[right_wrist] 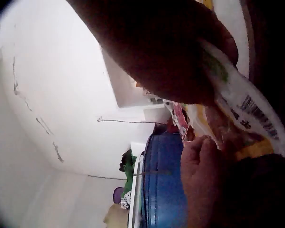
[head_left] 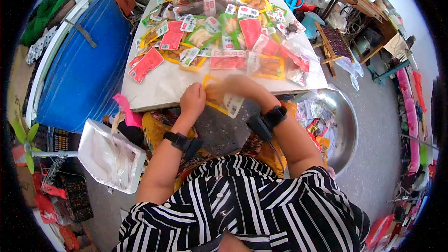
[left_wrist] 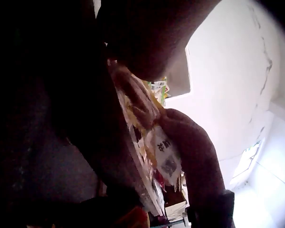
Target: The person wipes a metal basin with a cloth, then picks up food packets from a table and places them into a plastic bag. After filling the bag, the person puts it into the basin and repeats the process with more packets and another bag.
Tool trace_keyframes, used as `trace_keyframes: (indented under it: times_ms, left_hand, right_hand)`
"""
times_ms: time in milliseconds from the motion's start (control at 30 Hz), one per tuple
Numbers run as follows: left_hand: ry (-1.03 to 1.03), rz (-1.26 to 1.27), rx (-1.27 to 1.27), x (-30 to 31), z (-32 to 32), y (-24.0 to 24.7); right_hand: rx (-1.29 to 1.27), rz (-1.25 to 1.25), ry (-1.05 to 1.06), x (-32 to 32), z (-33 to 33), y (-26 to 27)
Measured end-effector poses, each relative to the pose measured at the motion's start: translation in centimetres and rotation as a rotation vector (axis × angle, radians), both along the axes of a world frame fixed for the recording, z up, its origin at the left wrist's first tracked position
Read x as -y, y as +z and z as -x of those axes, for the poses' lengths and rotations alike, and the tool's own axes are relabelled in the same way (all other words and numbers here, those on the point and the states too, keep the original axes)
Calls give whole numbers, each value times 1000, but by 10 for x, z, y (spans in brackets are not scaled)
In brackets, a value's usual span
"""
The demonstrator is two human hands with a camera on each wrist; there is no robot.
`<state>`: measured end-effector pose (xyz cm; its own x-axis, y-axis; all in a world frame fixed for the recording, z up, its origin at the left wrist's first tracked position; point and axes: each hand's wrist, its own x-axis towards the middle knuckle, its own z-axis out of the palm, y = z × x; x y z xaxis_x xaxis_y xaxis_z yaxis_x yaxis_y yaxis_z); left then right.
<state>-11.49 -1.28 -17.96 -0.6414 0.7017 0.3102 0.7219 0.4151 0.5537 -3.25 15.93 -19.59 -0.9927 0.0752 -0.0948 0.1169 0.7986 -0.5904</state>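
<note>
My left hand point(head_left: 193, 99) has its fingers curled and pinches one end of a flat yellow-and-white food packet point(head_left: 231, 105) over the table's front edge. Across the packet's upper part lies my right hand point(head_left: 239, 86), blurred by motion. In the left wrist view the right hand's fingers point(left_wrist: 140, 97) stretch along the packet's face. The packet's white end with a barcode point(right_wrist: 258, 111) sticks out past the right hand in the right wrist view. Beyond both hands, similar packets are heaped on the white tabletop point(head_left: 161, 88).
A large steel basin point(head_left: 347, 135) holding colourful packets stands on the floor at right. At left are a blue tub point(head_left: 88, 65) and a white foam box point(head_left: 112, 158). Red packets point(head_left: 147, 65) lie near the table's left side; a wooden stool point(head_left: 329, 46) stands at right.
</note>
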Motion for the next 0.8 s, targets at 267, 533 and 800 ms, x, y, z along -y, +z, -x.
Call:
trace_keyframes:
  times_ms: [267,533,800]
  left_hand:
    - [-30,-113,-144,3,4,-9]
    - [-74,-48,-79,3,0,-4]
    - [-177,-105,-143,2,-5,-9]
  right_hand:
    - [-162,287,-257,11,11,24]
    - [-328,287,-77,16,-10,20]
    - [-459,84,-435,33,-3,-4]
